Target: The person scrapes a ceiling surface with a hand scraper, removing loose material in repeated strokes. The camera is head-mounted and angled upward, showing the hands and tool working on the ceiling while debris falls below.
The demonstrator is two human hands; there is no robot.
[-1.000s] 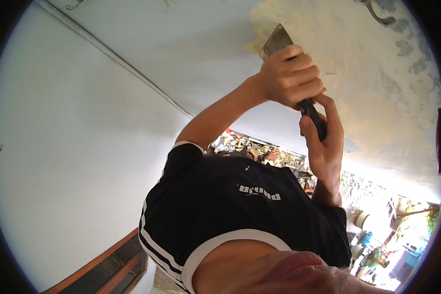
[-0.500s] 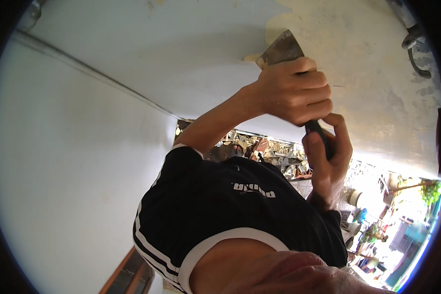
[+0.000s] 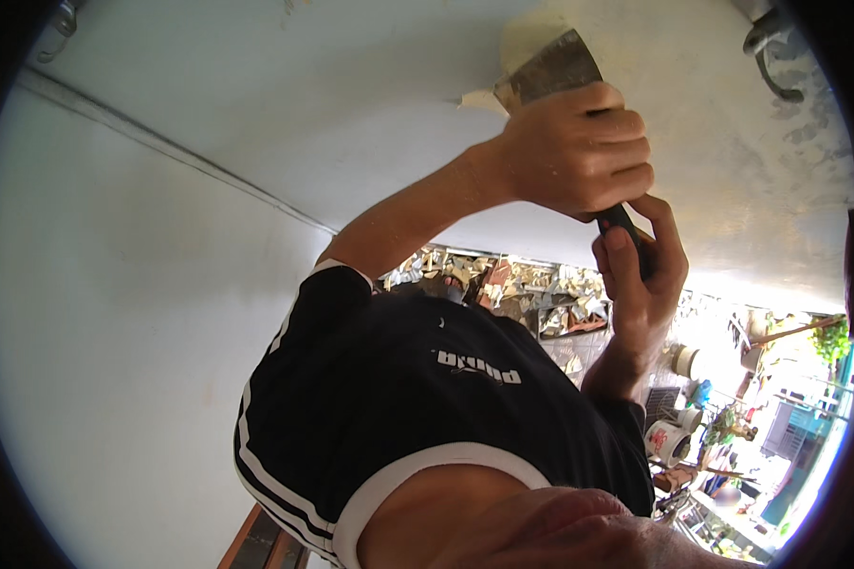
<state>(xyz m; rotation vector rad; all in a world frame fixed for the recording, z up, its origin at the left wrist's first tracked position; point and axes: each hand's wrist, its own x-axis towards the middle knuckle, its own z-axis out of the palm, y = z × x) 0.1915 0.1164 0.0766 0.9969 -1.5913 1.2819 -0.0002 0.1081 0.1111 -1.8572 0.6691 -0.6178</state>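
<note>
A paint scraper (image 3: 554,72) with a wide, dull metal blade and a black handle lies against the pale grey painted wall (image 3: 351,104). My left hand (image 3: 584,152) is wrapped round it just behind the blade, fingers curled. Lower down, my right hand (image 3: 640,270) grips the end of the black handle, the thumb lying along it. Beside the blade's corner a small cream-coloured paint flake (image 3: 482,100) curls off the wall. Above and right of the blade a yellowish stripped patch (image 3: 531,33) shows. The left hand hides where blade and handle join.
A bare light wall adjoins on the left, with a dark seam (image 3: 180,147) between. Metal hooks (image 3: 773,57) jut out at the upper right. Many paint chips (image 3: 560,284) litter the floor below. Buckets (image 3: 669,441), a crate and plants stand in the bright area at lower right.
Both hands and the scraper have shifted slightly upward in view, and the whole view has shifted a little. The paint flake by the blade looks larger and more lifted.
</note>
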